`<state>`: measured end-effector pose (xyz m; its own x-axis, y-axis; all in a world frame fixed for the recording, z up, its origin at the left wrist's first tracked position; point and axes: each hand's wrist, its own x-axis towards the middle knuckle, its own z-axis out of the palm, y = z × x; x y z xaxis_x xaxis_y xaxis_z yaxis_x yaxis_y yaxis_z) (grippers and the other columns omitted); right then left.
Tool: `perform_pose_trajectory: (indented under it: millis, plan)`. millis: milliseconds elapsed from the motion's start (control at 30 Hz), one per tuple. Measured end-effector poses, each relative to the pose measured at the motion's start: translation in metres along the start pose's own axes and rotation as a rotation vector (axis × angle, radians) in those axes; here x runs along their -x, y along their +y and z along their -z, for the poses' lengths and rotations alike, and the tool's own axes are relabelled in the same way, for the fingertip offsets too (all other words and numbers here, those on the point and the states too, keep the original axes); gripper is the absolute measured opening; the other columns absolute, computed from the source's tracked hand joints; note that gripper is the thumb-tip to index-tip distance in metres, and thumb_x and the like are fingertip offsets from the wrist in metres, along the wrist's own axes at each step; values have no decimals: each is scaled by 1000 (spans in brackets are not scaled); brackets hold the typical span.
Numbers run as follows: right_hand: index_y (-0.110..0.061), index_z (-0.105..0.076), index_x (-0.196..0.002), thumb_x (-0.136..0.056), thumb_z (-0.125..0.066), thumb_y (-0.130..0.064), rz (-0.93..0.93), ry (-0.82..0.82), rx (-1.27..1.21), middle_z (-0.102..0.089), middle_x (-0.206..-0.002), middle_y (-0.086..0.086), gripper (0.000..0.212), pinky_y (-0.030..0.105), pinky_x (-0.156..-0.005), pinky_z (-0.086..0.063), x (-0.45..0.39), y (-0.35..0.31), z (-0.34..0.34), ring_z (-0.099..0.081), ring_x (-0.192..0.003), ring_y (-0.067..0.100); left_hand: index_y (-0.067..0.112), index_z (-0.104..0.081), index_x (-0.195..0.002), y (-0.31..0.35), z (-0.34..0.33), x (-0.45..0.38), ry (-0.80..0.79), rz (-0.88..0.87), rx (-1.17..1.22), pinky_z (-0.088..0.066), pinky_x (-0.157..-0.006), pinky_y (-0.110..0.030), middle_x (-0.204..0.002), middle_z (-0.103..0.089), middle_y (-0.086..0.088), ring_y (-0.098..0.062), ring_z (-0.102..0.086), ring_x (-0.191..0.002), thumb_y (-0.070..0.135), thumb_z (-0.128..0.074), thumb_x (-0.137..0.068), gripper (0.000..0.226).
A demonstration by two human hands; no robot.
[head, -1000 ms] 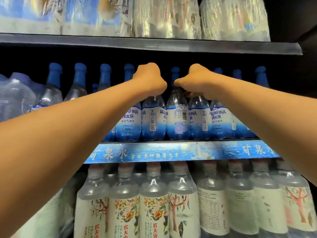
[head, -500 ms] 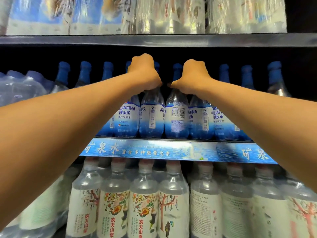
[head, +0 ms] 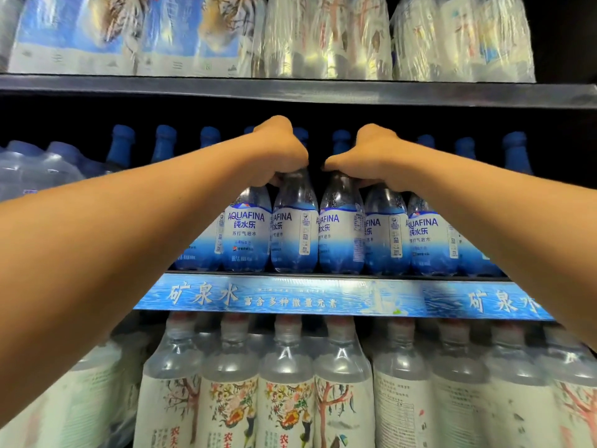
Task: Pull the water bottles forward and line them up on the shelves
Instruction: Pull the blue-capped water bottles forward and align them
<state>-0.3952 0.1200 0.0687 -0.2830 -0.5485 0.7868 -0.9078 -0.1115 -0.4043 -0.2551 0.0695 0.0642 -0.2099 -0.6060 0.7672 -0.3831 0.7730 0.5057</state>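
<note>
As both arms reach into the middle shelf (head: pixel 290 275), the left hand (head: pixel 279 150) curls its fingers around the neck of one Aquafina bottle (head: pixel 294 227) and the right hand (head: pixel 371 155) grips the neck of the next bottle (head: pixel 339 231). Both bottles stand upright at the shelf's front edge, touching, caps up, labels facing outward, in the row just above the blue price strip (head: pixel 290 297).

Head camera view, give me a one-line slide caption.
Left hand and right hand grip the necks of front-row Aquafina bottles on the middle shelf.
</note>
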Motion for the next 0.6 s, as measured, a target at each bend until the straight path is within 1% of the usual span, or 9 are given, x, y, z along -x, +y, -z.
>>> perform_pose_trajectory:
  millis: [67, 133, 233, 267, 333, 400, 500, 567, 600]
  plan:
    - [-11, -50, -71, -68, -83, -48, 95, 160, 256, -58, -76, 6, 49, 21, -44, -40, -1, -1, -5, -58, -62, 21, 6, -58, -97, -1, 1, -1, 21, -21, -33, -60, -74, -45, -99, -63, -15, -30, -67, -85, 4, -69, -82, 19]
    - [-11, -50, -74, -65, -84, -48, 157, 233, 353, -56, -80, 7, 51, 23, -47, -33, -1, -3, -7, -55, -66, 23, 7, -60, -99, -2, 2, -2, 74, -47, -91, -61, -68, -38, -90, -61, -9, -25, -65, -78, 10, -73, -81, 23]
    - [-11, -51, -71, -61, -88, -44, 90, 214, 289, -59, -81, 7, 49, 26, -47, -40, -2, -3, -5, -59, -69, 23, 10, -58, -90, -2, 2, 0, 145, -125, -254, -60, -73, -40, -95, -64, -10, -28, -65, -86, 25, -83, -72, 35]
    - [-11, -53, -70, -61, -89, -39, 62, 187, 223, -61, -79, 7, 47, 27, -46, -47, -3, -3, -4, -63, -67, 22, 10, -58, -89, -2, 2, 1, 150, -138, -263, -60, -74, -40, -97, -65, -11, -29, -66, -88, 27, -85, -69, 38]
    - [-9, -58, -72, -62, -90, -28, 23, 134, 70, -64, -75, 9, 39, 37, -52, -60, -3, -3, -4, -69, -65, 24, 8, -61, -90, -3, 1, -1, 161, -154, -266, -59, -72, -38, -99, -67, -12, -28, -66, -89, 29, -87, -66, 42]
    - [-7, -59, -73, -65, -89, -20, -9, 96, -33, -64, -72, 10, 33, 43, -59, -61, -3, -1, -4, -70, -67, 26, 9, -62, -89, -3, -1, -2, 163, -167, -281, -54, -65, -32, -95, -66, -10, -26, -66, -87, 33, -88, -65, 43]
    - [-3, -61, -84, -71, -84, -14, -32, 48, -117, -65, -78, 13, 28, 46, -64, -61, -4, 2, -5, -71, -72, 29, 13, -54, -75, -6, -3, -2, 146, -147, -239, -41, -57, -27, -78, -59, -2, -22, -60, -76, 32, -83, -70, 35]
    - [-2, -63, -90, -73, -82, -16, -34, 42, -119, -67, -84, 14, 28, 43, -65, -62, -4, 2, -6, -71, -75, 28, 14, -50, -69, -7, -3, -3, 122, -115, -174, -40, -51, -23, -70, -53, 1, -18, -55, -66, 27, -79, -74, 32]
    - [-4, -63, -87, -73, -82, -20, -31, 56, -97, -68, -84, 12, 28, 41, -64, -62, -3, 2, -7, -70, -73, 25, 13, -52, -72, -7, -3, -4, 101, -103, -120, -45, -53, -23, -72, -55, -2, -18, -56, -66, 24, -76, -76, 27]
